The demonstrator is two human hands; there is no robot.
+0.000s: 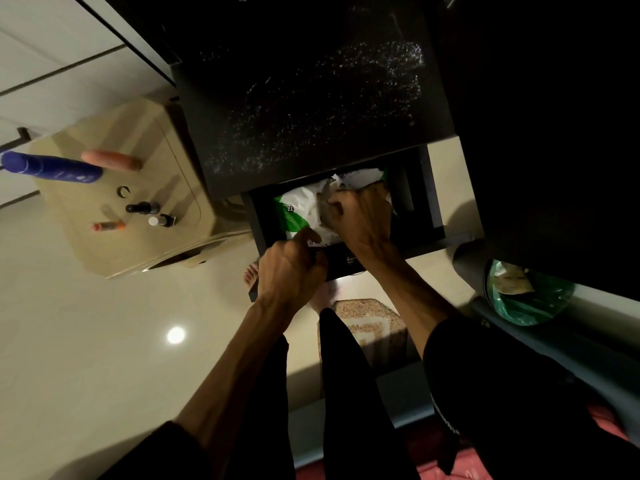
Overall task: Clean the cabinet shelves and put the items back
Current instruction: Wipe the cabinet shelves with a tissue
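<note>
My right hand (349, 216) grips the white-and-green packet (304, 209) inside the open drawer (429, 216). My left hand (291, 268) curls over the drawer's front edge, thumb touching the packet.

Person seen from above: 2 bare forearms, both sleeves black & pushed up near the elbows. Left hand (289, 271) and right hand (356, 220) wear nothing: no gloves, rings or watch visible. Right sleeve (485, 375) looks loose, w/ a thin line of small white marks near its lower edge. Legs in black trousers (346, 393). Feet bare; 1 set of toes (251, 271) shows beside left wrist.
</note>
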